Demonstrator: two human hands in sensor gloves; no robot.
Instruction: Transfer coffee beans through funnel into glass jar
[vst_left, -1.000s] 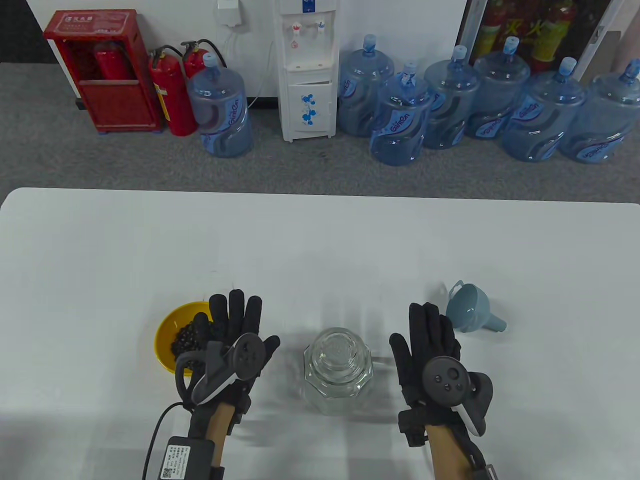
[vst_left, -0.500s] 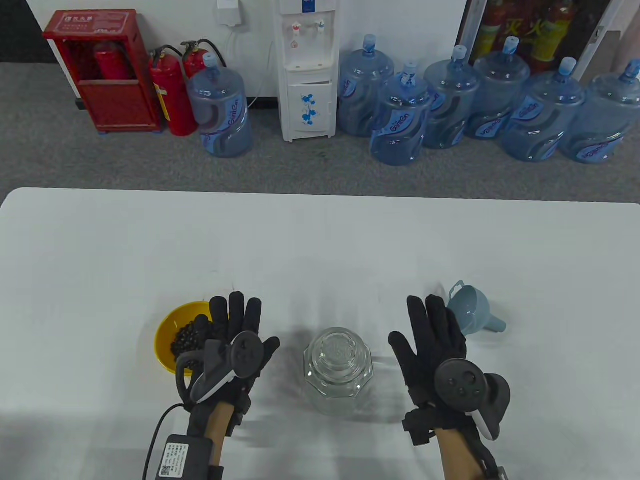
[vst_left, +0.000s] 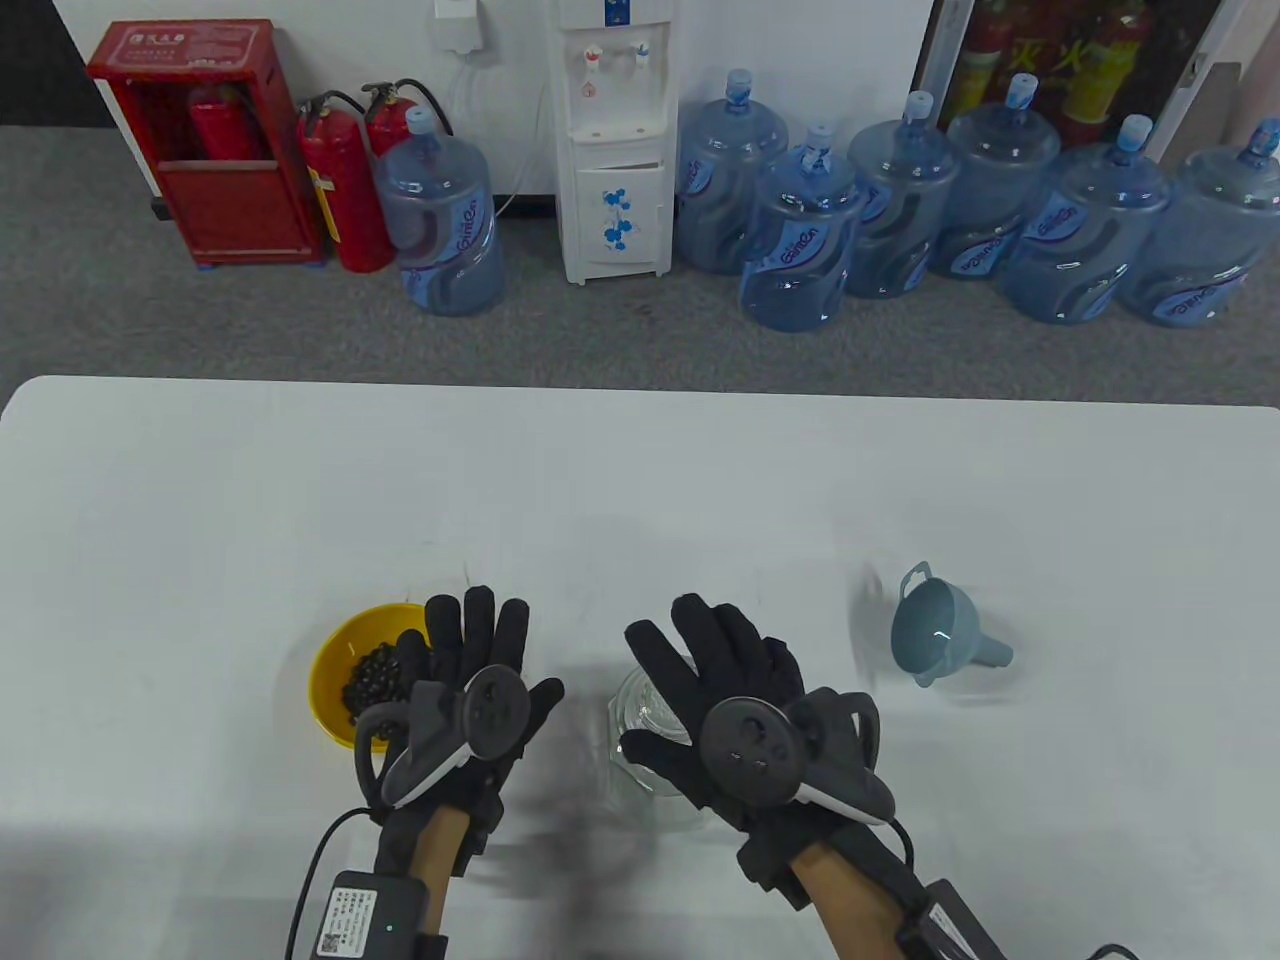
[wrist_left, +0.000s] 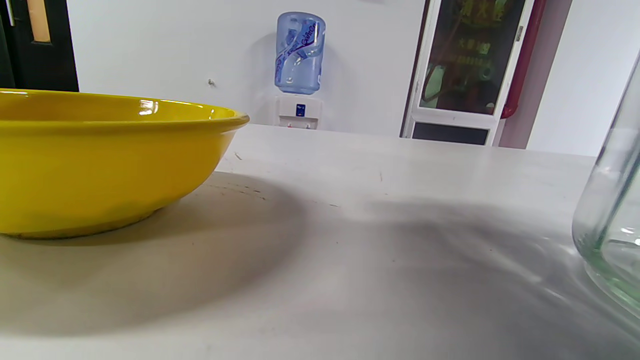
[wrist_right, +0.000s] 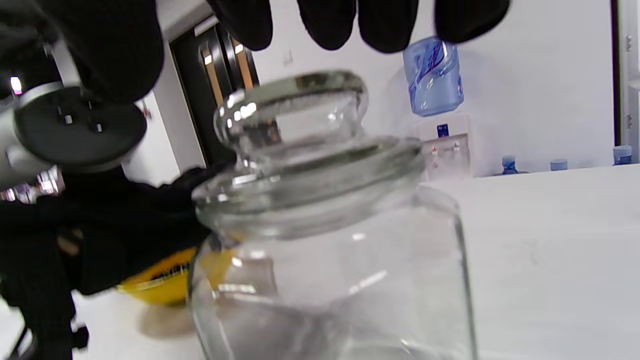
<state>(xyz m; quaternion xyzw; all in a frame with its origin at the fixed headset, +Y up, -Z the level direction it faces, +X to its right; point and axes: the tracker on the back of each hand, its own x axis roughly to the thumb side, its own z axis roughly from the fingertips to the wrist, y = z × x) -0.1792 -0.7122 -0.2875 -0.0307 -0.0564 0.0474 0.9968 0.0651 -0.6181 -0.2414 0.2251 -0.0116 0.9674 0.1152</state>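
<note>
A clear glass jar with a glass knob lid stands at the table's front middle. My right hand hovers open above the lid, fingers spread, not touching it; its fingertips hang over the knob in the right wrist view. A yellow bowl of coffee beans sits left of the jar. My left hand is open and flat beside the bowl, partly covering it. The bowl and the jar's edge show in the left wrist view. A blue funnel lies on its side to the right.
The white table stretches far behind the objects. Water bottles, a dispenser and fire extinguishers stand on the floor beyond it.
My right hand has moved left from beside the funnel to above the jar's lid. My left hand has stayed by the bowl.
</note>
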